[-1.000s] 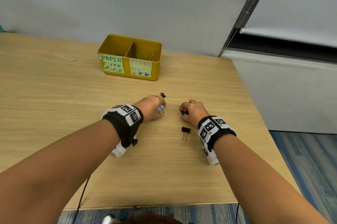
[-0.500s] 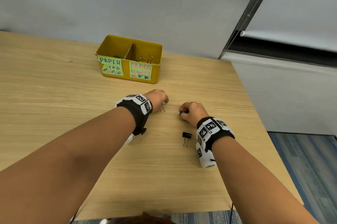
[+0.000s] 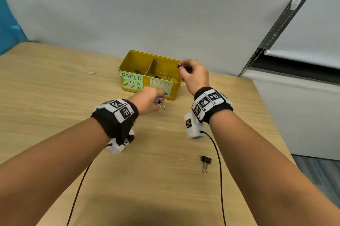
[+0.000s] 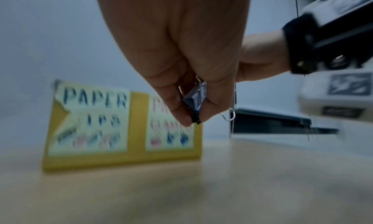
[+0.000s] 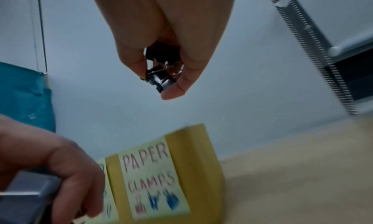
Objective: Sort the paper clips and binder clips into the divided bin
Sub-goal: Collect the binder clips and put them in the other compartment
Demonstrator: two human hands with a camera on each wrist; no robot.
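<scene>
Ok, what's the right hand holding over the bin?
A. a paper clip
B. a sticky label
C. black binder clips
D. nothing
C: the right hand pinches black binder clips above the yellow bin's paper clamps side.

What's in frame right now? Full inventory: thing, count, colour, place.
Divided bin: 1, yellow, far table centre; green paper-clips label left, paper-clamps label right.
Clips in bin: several, gold handles, right compartment; green bits left, too small to count.
Loose binder clip: 1, black, table near right forearm.
Paper clip: 1, silvery, table left of bin.
Held binder clips: one silvery in left hand; black in right, count unclear.
Table: 1, light wood.
Wrist cameras: 2, white, cabled.
Hands: left before bin; right over right compartment.
</scene>
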